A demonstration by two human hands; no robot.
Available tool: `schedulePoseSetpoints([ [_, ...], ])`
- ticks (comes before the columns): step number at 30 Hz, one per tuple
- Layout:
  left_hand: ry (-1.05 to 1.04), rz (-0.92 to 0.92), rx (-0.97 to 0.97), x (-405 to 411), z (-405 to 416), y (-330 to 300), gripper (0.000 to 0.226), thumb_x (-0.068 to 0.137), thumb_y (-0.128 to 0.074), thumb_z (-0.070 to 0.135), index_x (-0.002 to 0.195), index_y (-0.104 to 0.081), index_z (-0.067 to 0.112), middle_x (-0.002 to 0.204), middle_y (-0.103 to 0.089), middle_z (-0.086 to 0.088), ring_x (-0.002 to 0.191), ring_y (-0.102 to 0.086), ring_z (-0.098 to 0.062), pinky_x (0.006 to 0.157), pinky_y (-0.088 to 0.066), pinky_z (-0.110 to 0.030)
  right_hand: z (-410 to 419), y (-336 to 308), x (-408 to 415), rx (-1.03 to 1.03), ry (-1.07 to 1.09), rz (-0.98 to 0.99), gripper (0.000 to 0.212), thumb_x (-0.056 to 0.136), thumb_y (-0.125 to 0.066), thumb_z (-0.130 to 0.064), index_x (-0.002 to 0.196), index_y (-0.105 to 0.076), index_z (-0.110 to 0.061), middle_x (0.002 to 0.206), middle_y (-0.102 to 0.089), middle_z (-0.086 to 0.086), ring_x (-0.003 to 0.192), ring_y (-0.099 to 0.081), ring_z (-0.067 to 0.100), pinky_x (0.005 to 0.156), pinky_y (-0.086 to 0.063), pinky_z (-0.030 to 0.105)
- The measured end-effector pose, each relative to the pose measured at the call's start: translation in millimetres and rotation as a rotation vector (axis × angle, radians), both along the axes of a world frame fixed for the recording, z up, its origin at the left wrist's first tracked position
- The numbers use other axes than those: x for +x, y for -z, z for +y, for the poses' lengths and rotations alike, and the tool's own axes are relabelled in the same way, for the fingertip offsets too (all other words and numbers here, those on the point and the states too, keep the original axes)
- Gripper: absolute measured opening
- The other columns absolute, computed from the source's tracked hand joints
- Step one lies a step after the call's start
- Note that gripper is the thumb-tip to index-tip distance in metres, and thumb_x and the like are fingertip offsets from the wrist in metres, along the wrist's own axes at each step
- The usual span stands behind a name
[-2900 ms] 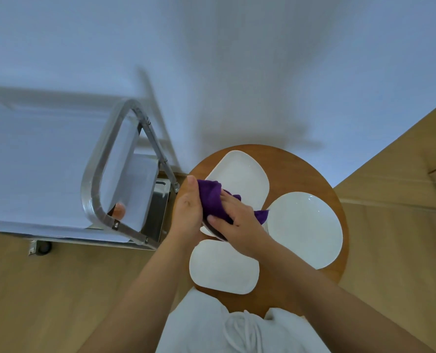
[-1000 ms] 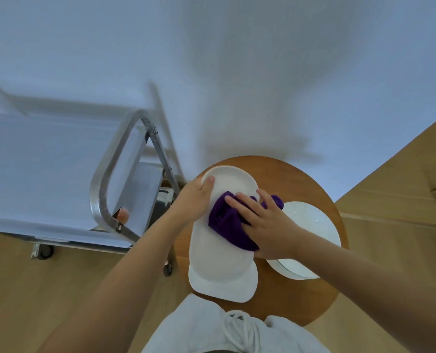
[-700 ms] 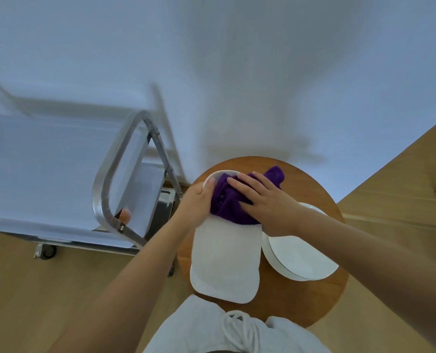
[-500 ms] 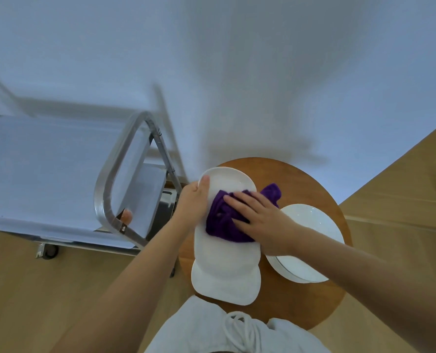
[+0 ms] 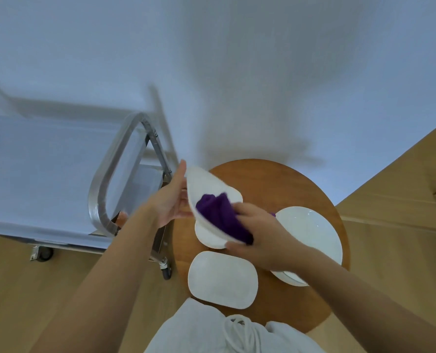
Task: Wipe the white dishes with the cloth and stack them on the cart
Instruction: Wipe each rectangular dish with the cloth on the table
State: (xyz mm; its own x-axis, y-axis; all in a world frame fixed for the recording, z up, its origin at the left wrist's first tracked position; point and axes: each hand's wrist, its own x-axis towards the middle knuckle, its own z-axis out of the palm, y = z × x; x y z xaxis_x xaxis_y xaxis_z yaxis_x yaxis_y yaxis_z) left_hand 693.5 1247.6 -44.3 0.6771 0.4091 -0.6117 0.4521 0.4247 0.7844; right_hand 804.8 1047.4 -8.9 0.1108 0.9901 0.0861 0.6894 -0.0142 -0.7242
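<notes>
Two hands share one white dish (image 5: 206,192), now lifted and tilted off the round table (image 5: 262,179) where it lay flat a moment ago. My left hand (image 5: 171,200) grips its far edge; my right hand (image 5: 257,238) holds the purple cloth (image 5: 219,215) bunched against it. A rounded plate (image 5: 222,280) and a round plate (image 5: 311,230) lie below; the cart (image 5: 102,189) stands left.

A round wooden counter (image 5: 275,179) fills the lower centre of the frame, its brown top showing at the upper and lower edges. A pale blue-white wall (image 5: 237,59) takes up the whole upper half, with soft shadows across it. Light wooden floor (image 5: 402,238) runs along the right side and the lower left. At the bottom edge lies white clothing (image 5: 199,329) with what may be a drawstring (image 5: 237,332).
</notes>
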Motion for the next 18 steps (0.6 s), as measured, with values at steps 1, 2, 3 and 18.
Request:
schedulePoseSetpoints([
  [1, -0.025, 0.009, 0.044, -3.7, -1.4, 5.2, 0.092, 0.065, -0.033, 0.091, 0.129, -0.055, 0.030, 0.129, -0.062, -0.005, 0.123, -0.055, -0.025, 0.100, -0.046, -0.047, 2.9, -8.3, 7.4, -0.069, 0.070, 0.217, 0.036, 0.075, -0.075, -0.017, 0.109, -0.061, -0.022, 0.096, -0.061, -0.023, 0.088, -0.060, -0.001, 0.072, -0.050, 0.015],
  [2, -0.063, 0.006, 0.078, -6.9, -3.5, 11.1, 0.088, 0.067, -0.033, 0.088, 0.131, -0.053, 0.032, 0.135, -0.057, -0.003, 0.130, -0.047, -0.024, 0.099, -0.045, -0.044, 5.2, -15.5, 16.3, -0.124, 0.128, 0.424, 0.032, 0.076, -0.075, -0.016, 0.103, -0.061, -0.025, 0.087, -0.064, -0.021, 0.083, -0.062, -0.001, 0.066, -0.051, 0.017],
  [3, -0.097, -0.037, 0.083, -10.3, -5.5, 16.5, 0.079, 0.073, -0.034, 0.084, 0.131, -0.053, 0.034, 0.138, -0.054, -0.002, 0.134, -0.043, -0.024, 0.093, -0.047, -0.039, 6.8, -19.8, 25.9, -0.140, 0.166, 0.620, 0.029, 0.075, -0.075, -0.014, 0.098, -0.062, -0.026, 0.082, -0.068, -0.015, 0.079, -0.065, 0.003, 0.063, -0.052, 0.020],
  [18, -0.274, -0.309, -0.275, -21.1, -25.2, 12.5, 0.079, 0.060, -0.074, 0.003, 0.134, -0.050, 0.014, 0.127, -0.060, -0.021, 0.112, -0.059, -0.041, 0.073, -0.059, -0.049, -10.2, 29.5, 58.0, -0.319, 0.753, 1.314, 0.050, 0.062, -0.078, -0.039, 0.103, -0.059, -0.016, 0.079, -0.073, 0.010, 0.065, -0.070, 0.025, 0.055, -0.056, 0.035],
])
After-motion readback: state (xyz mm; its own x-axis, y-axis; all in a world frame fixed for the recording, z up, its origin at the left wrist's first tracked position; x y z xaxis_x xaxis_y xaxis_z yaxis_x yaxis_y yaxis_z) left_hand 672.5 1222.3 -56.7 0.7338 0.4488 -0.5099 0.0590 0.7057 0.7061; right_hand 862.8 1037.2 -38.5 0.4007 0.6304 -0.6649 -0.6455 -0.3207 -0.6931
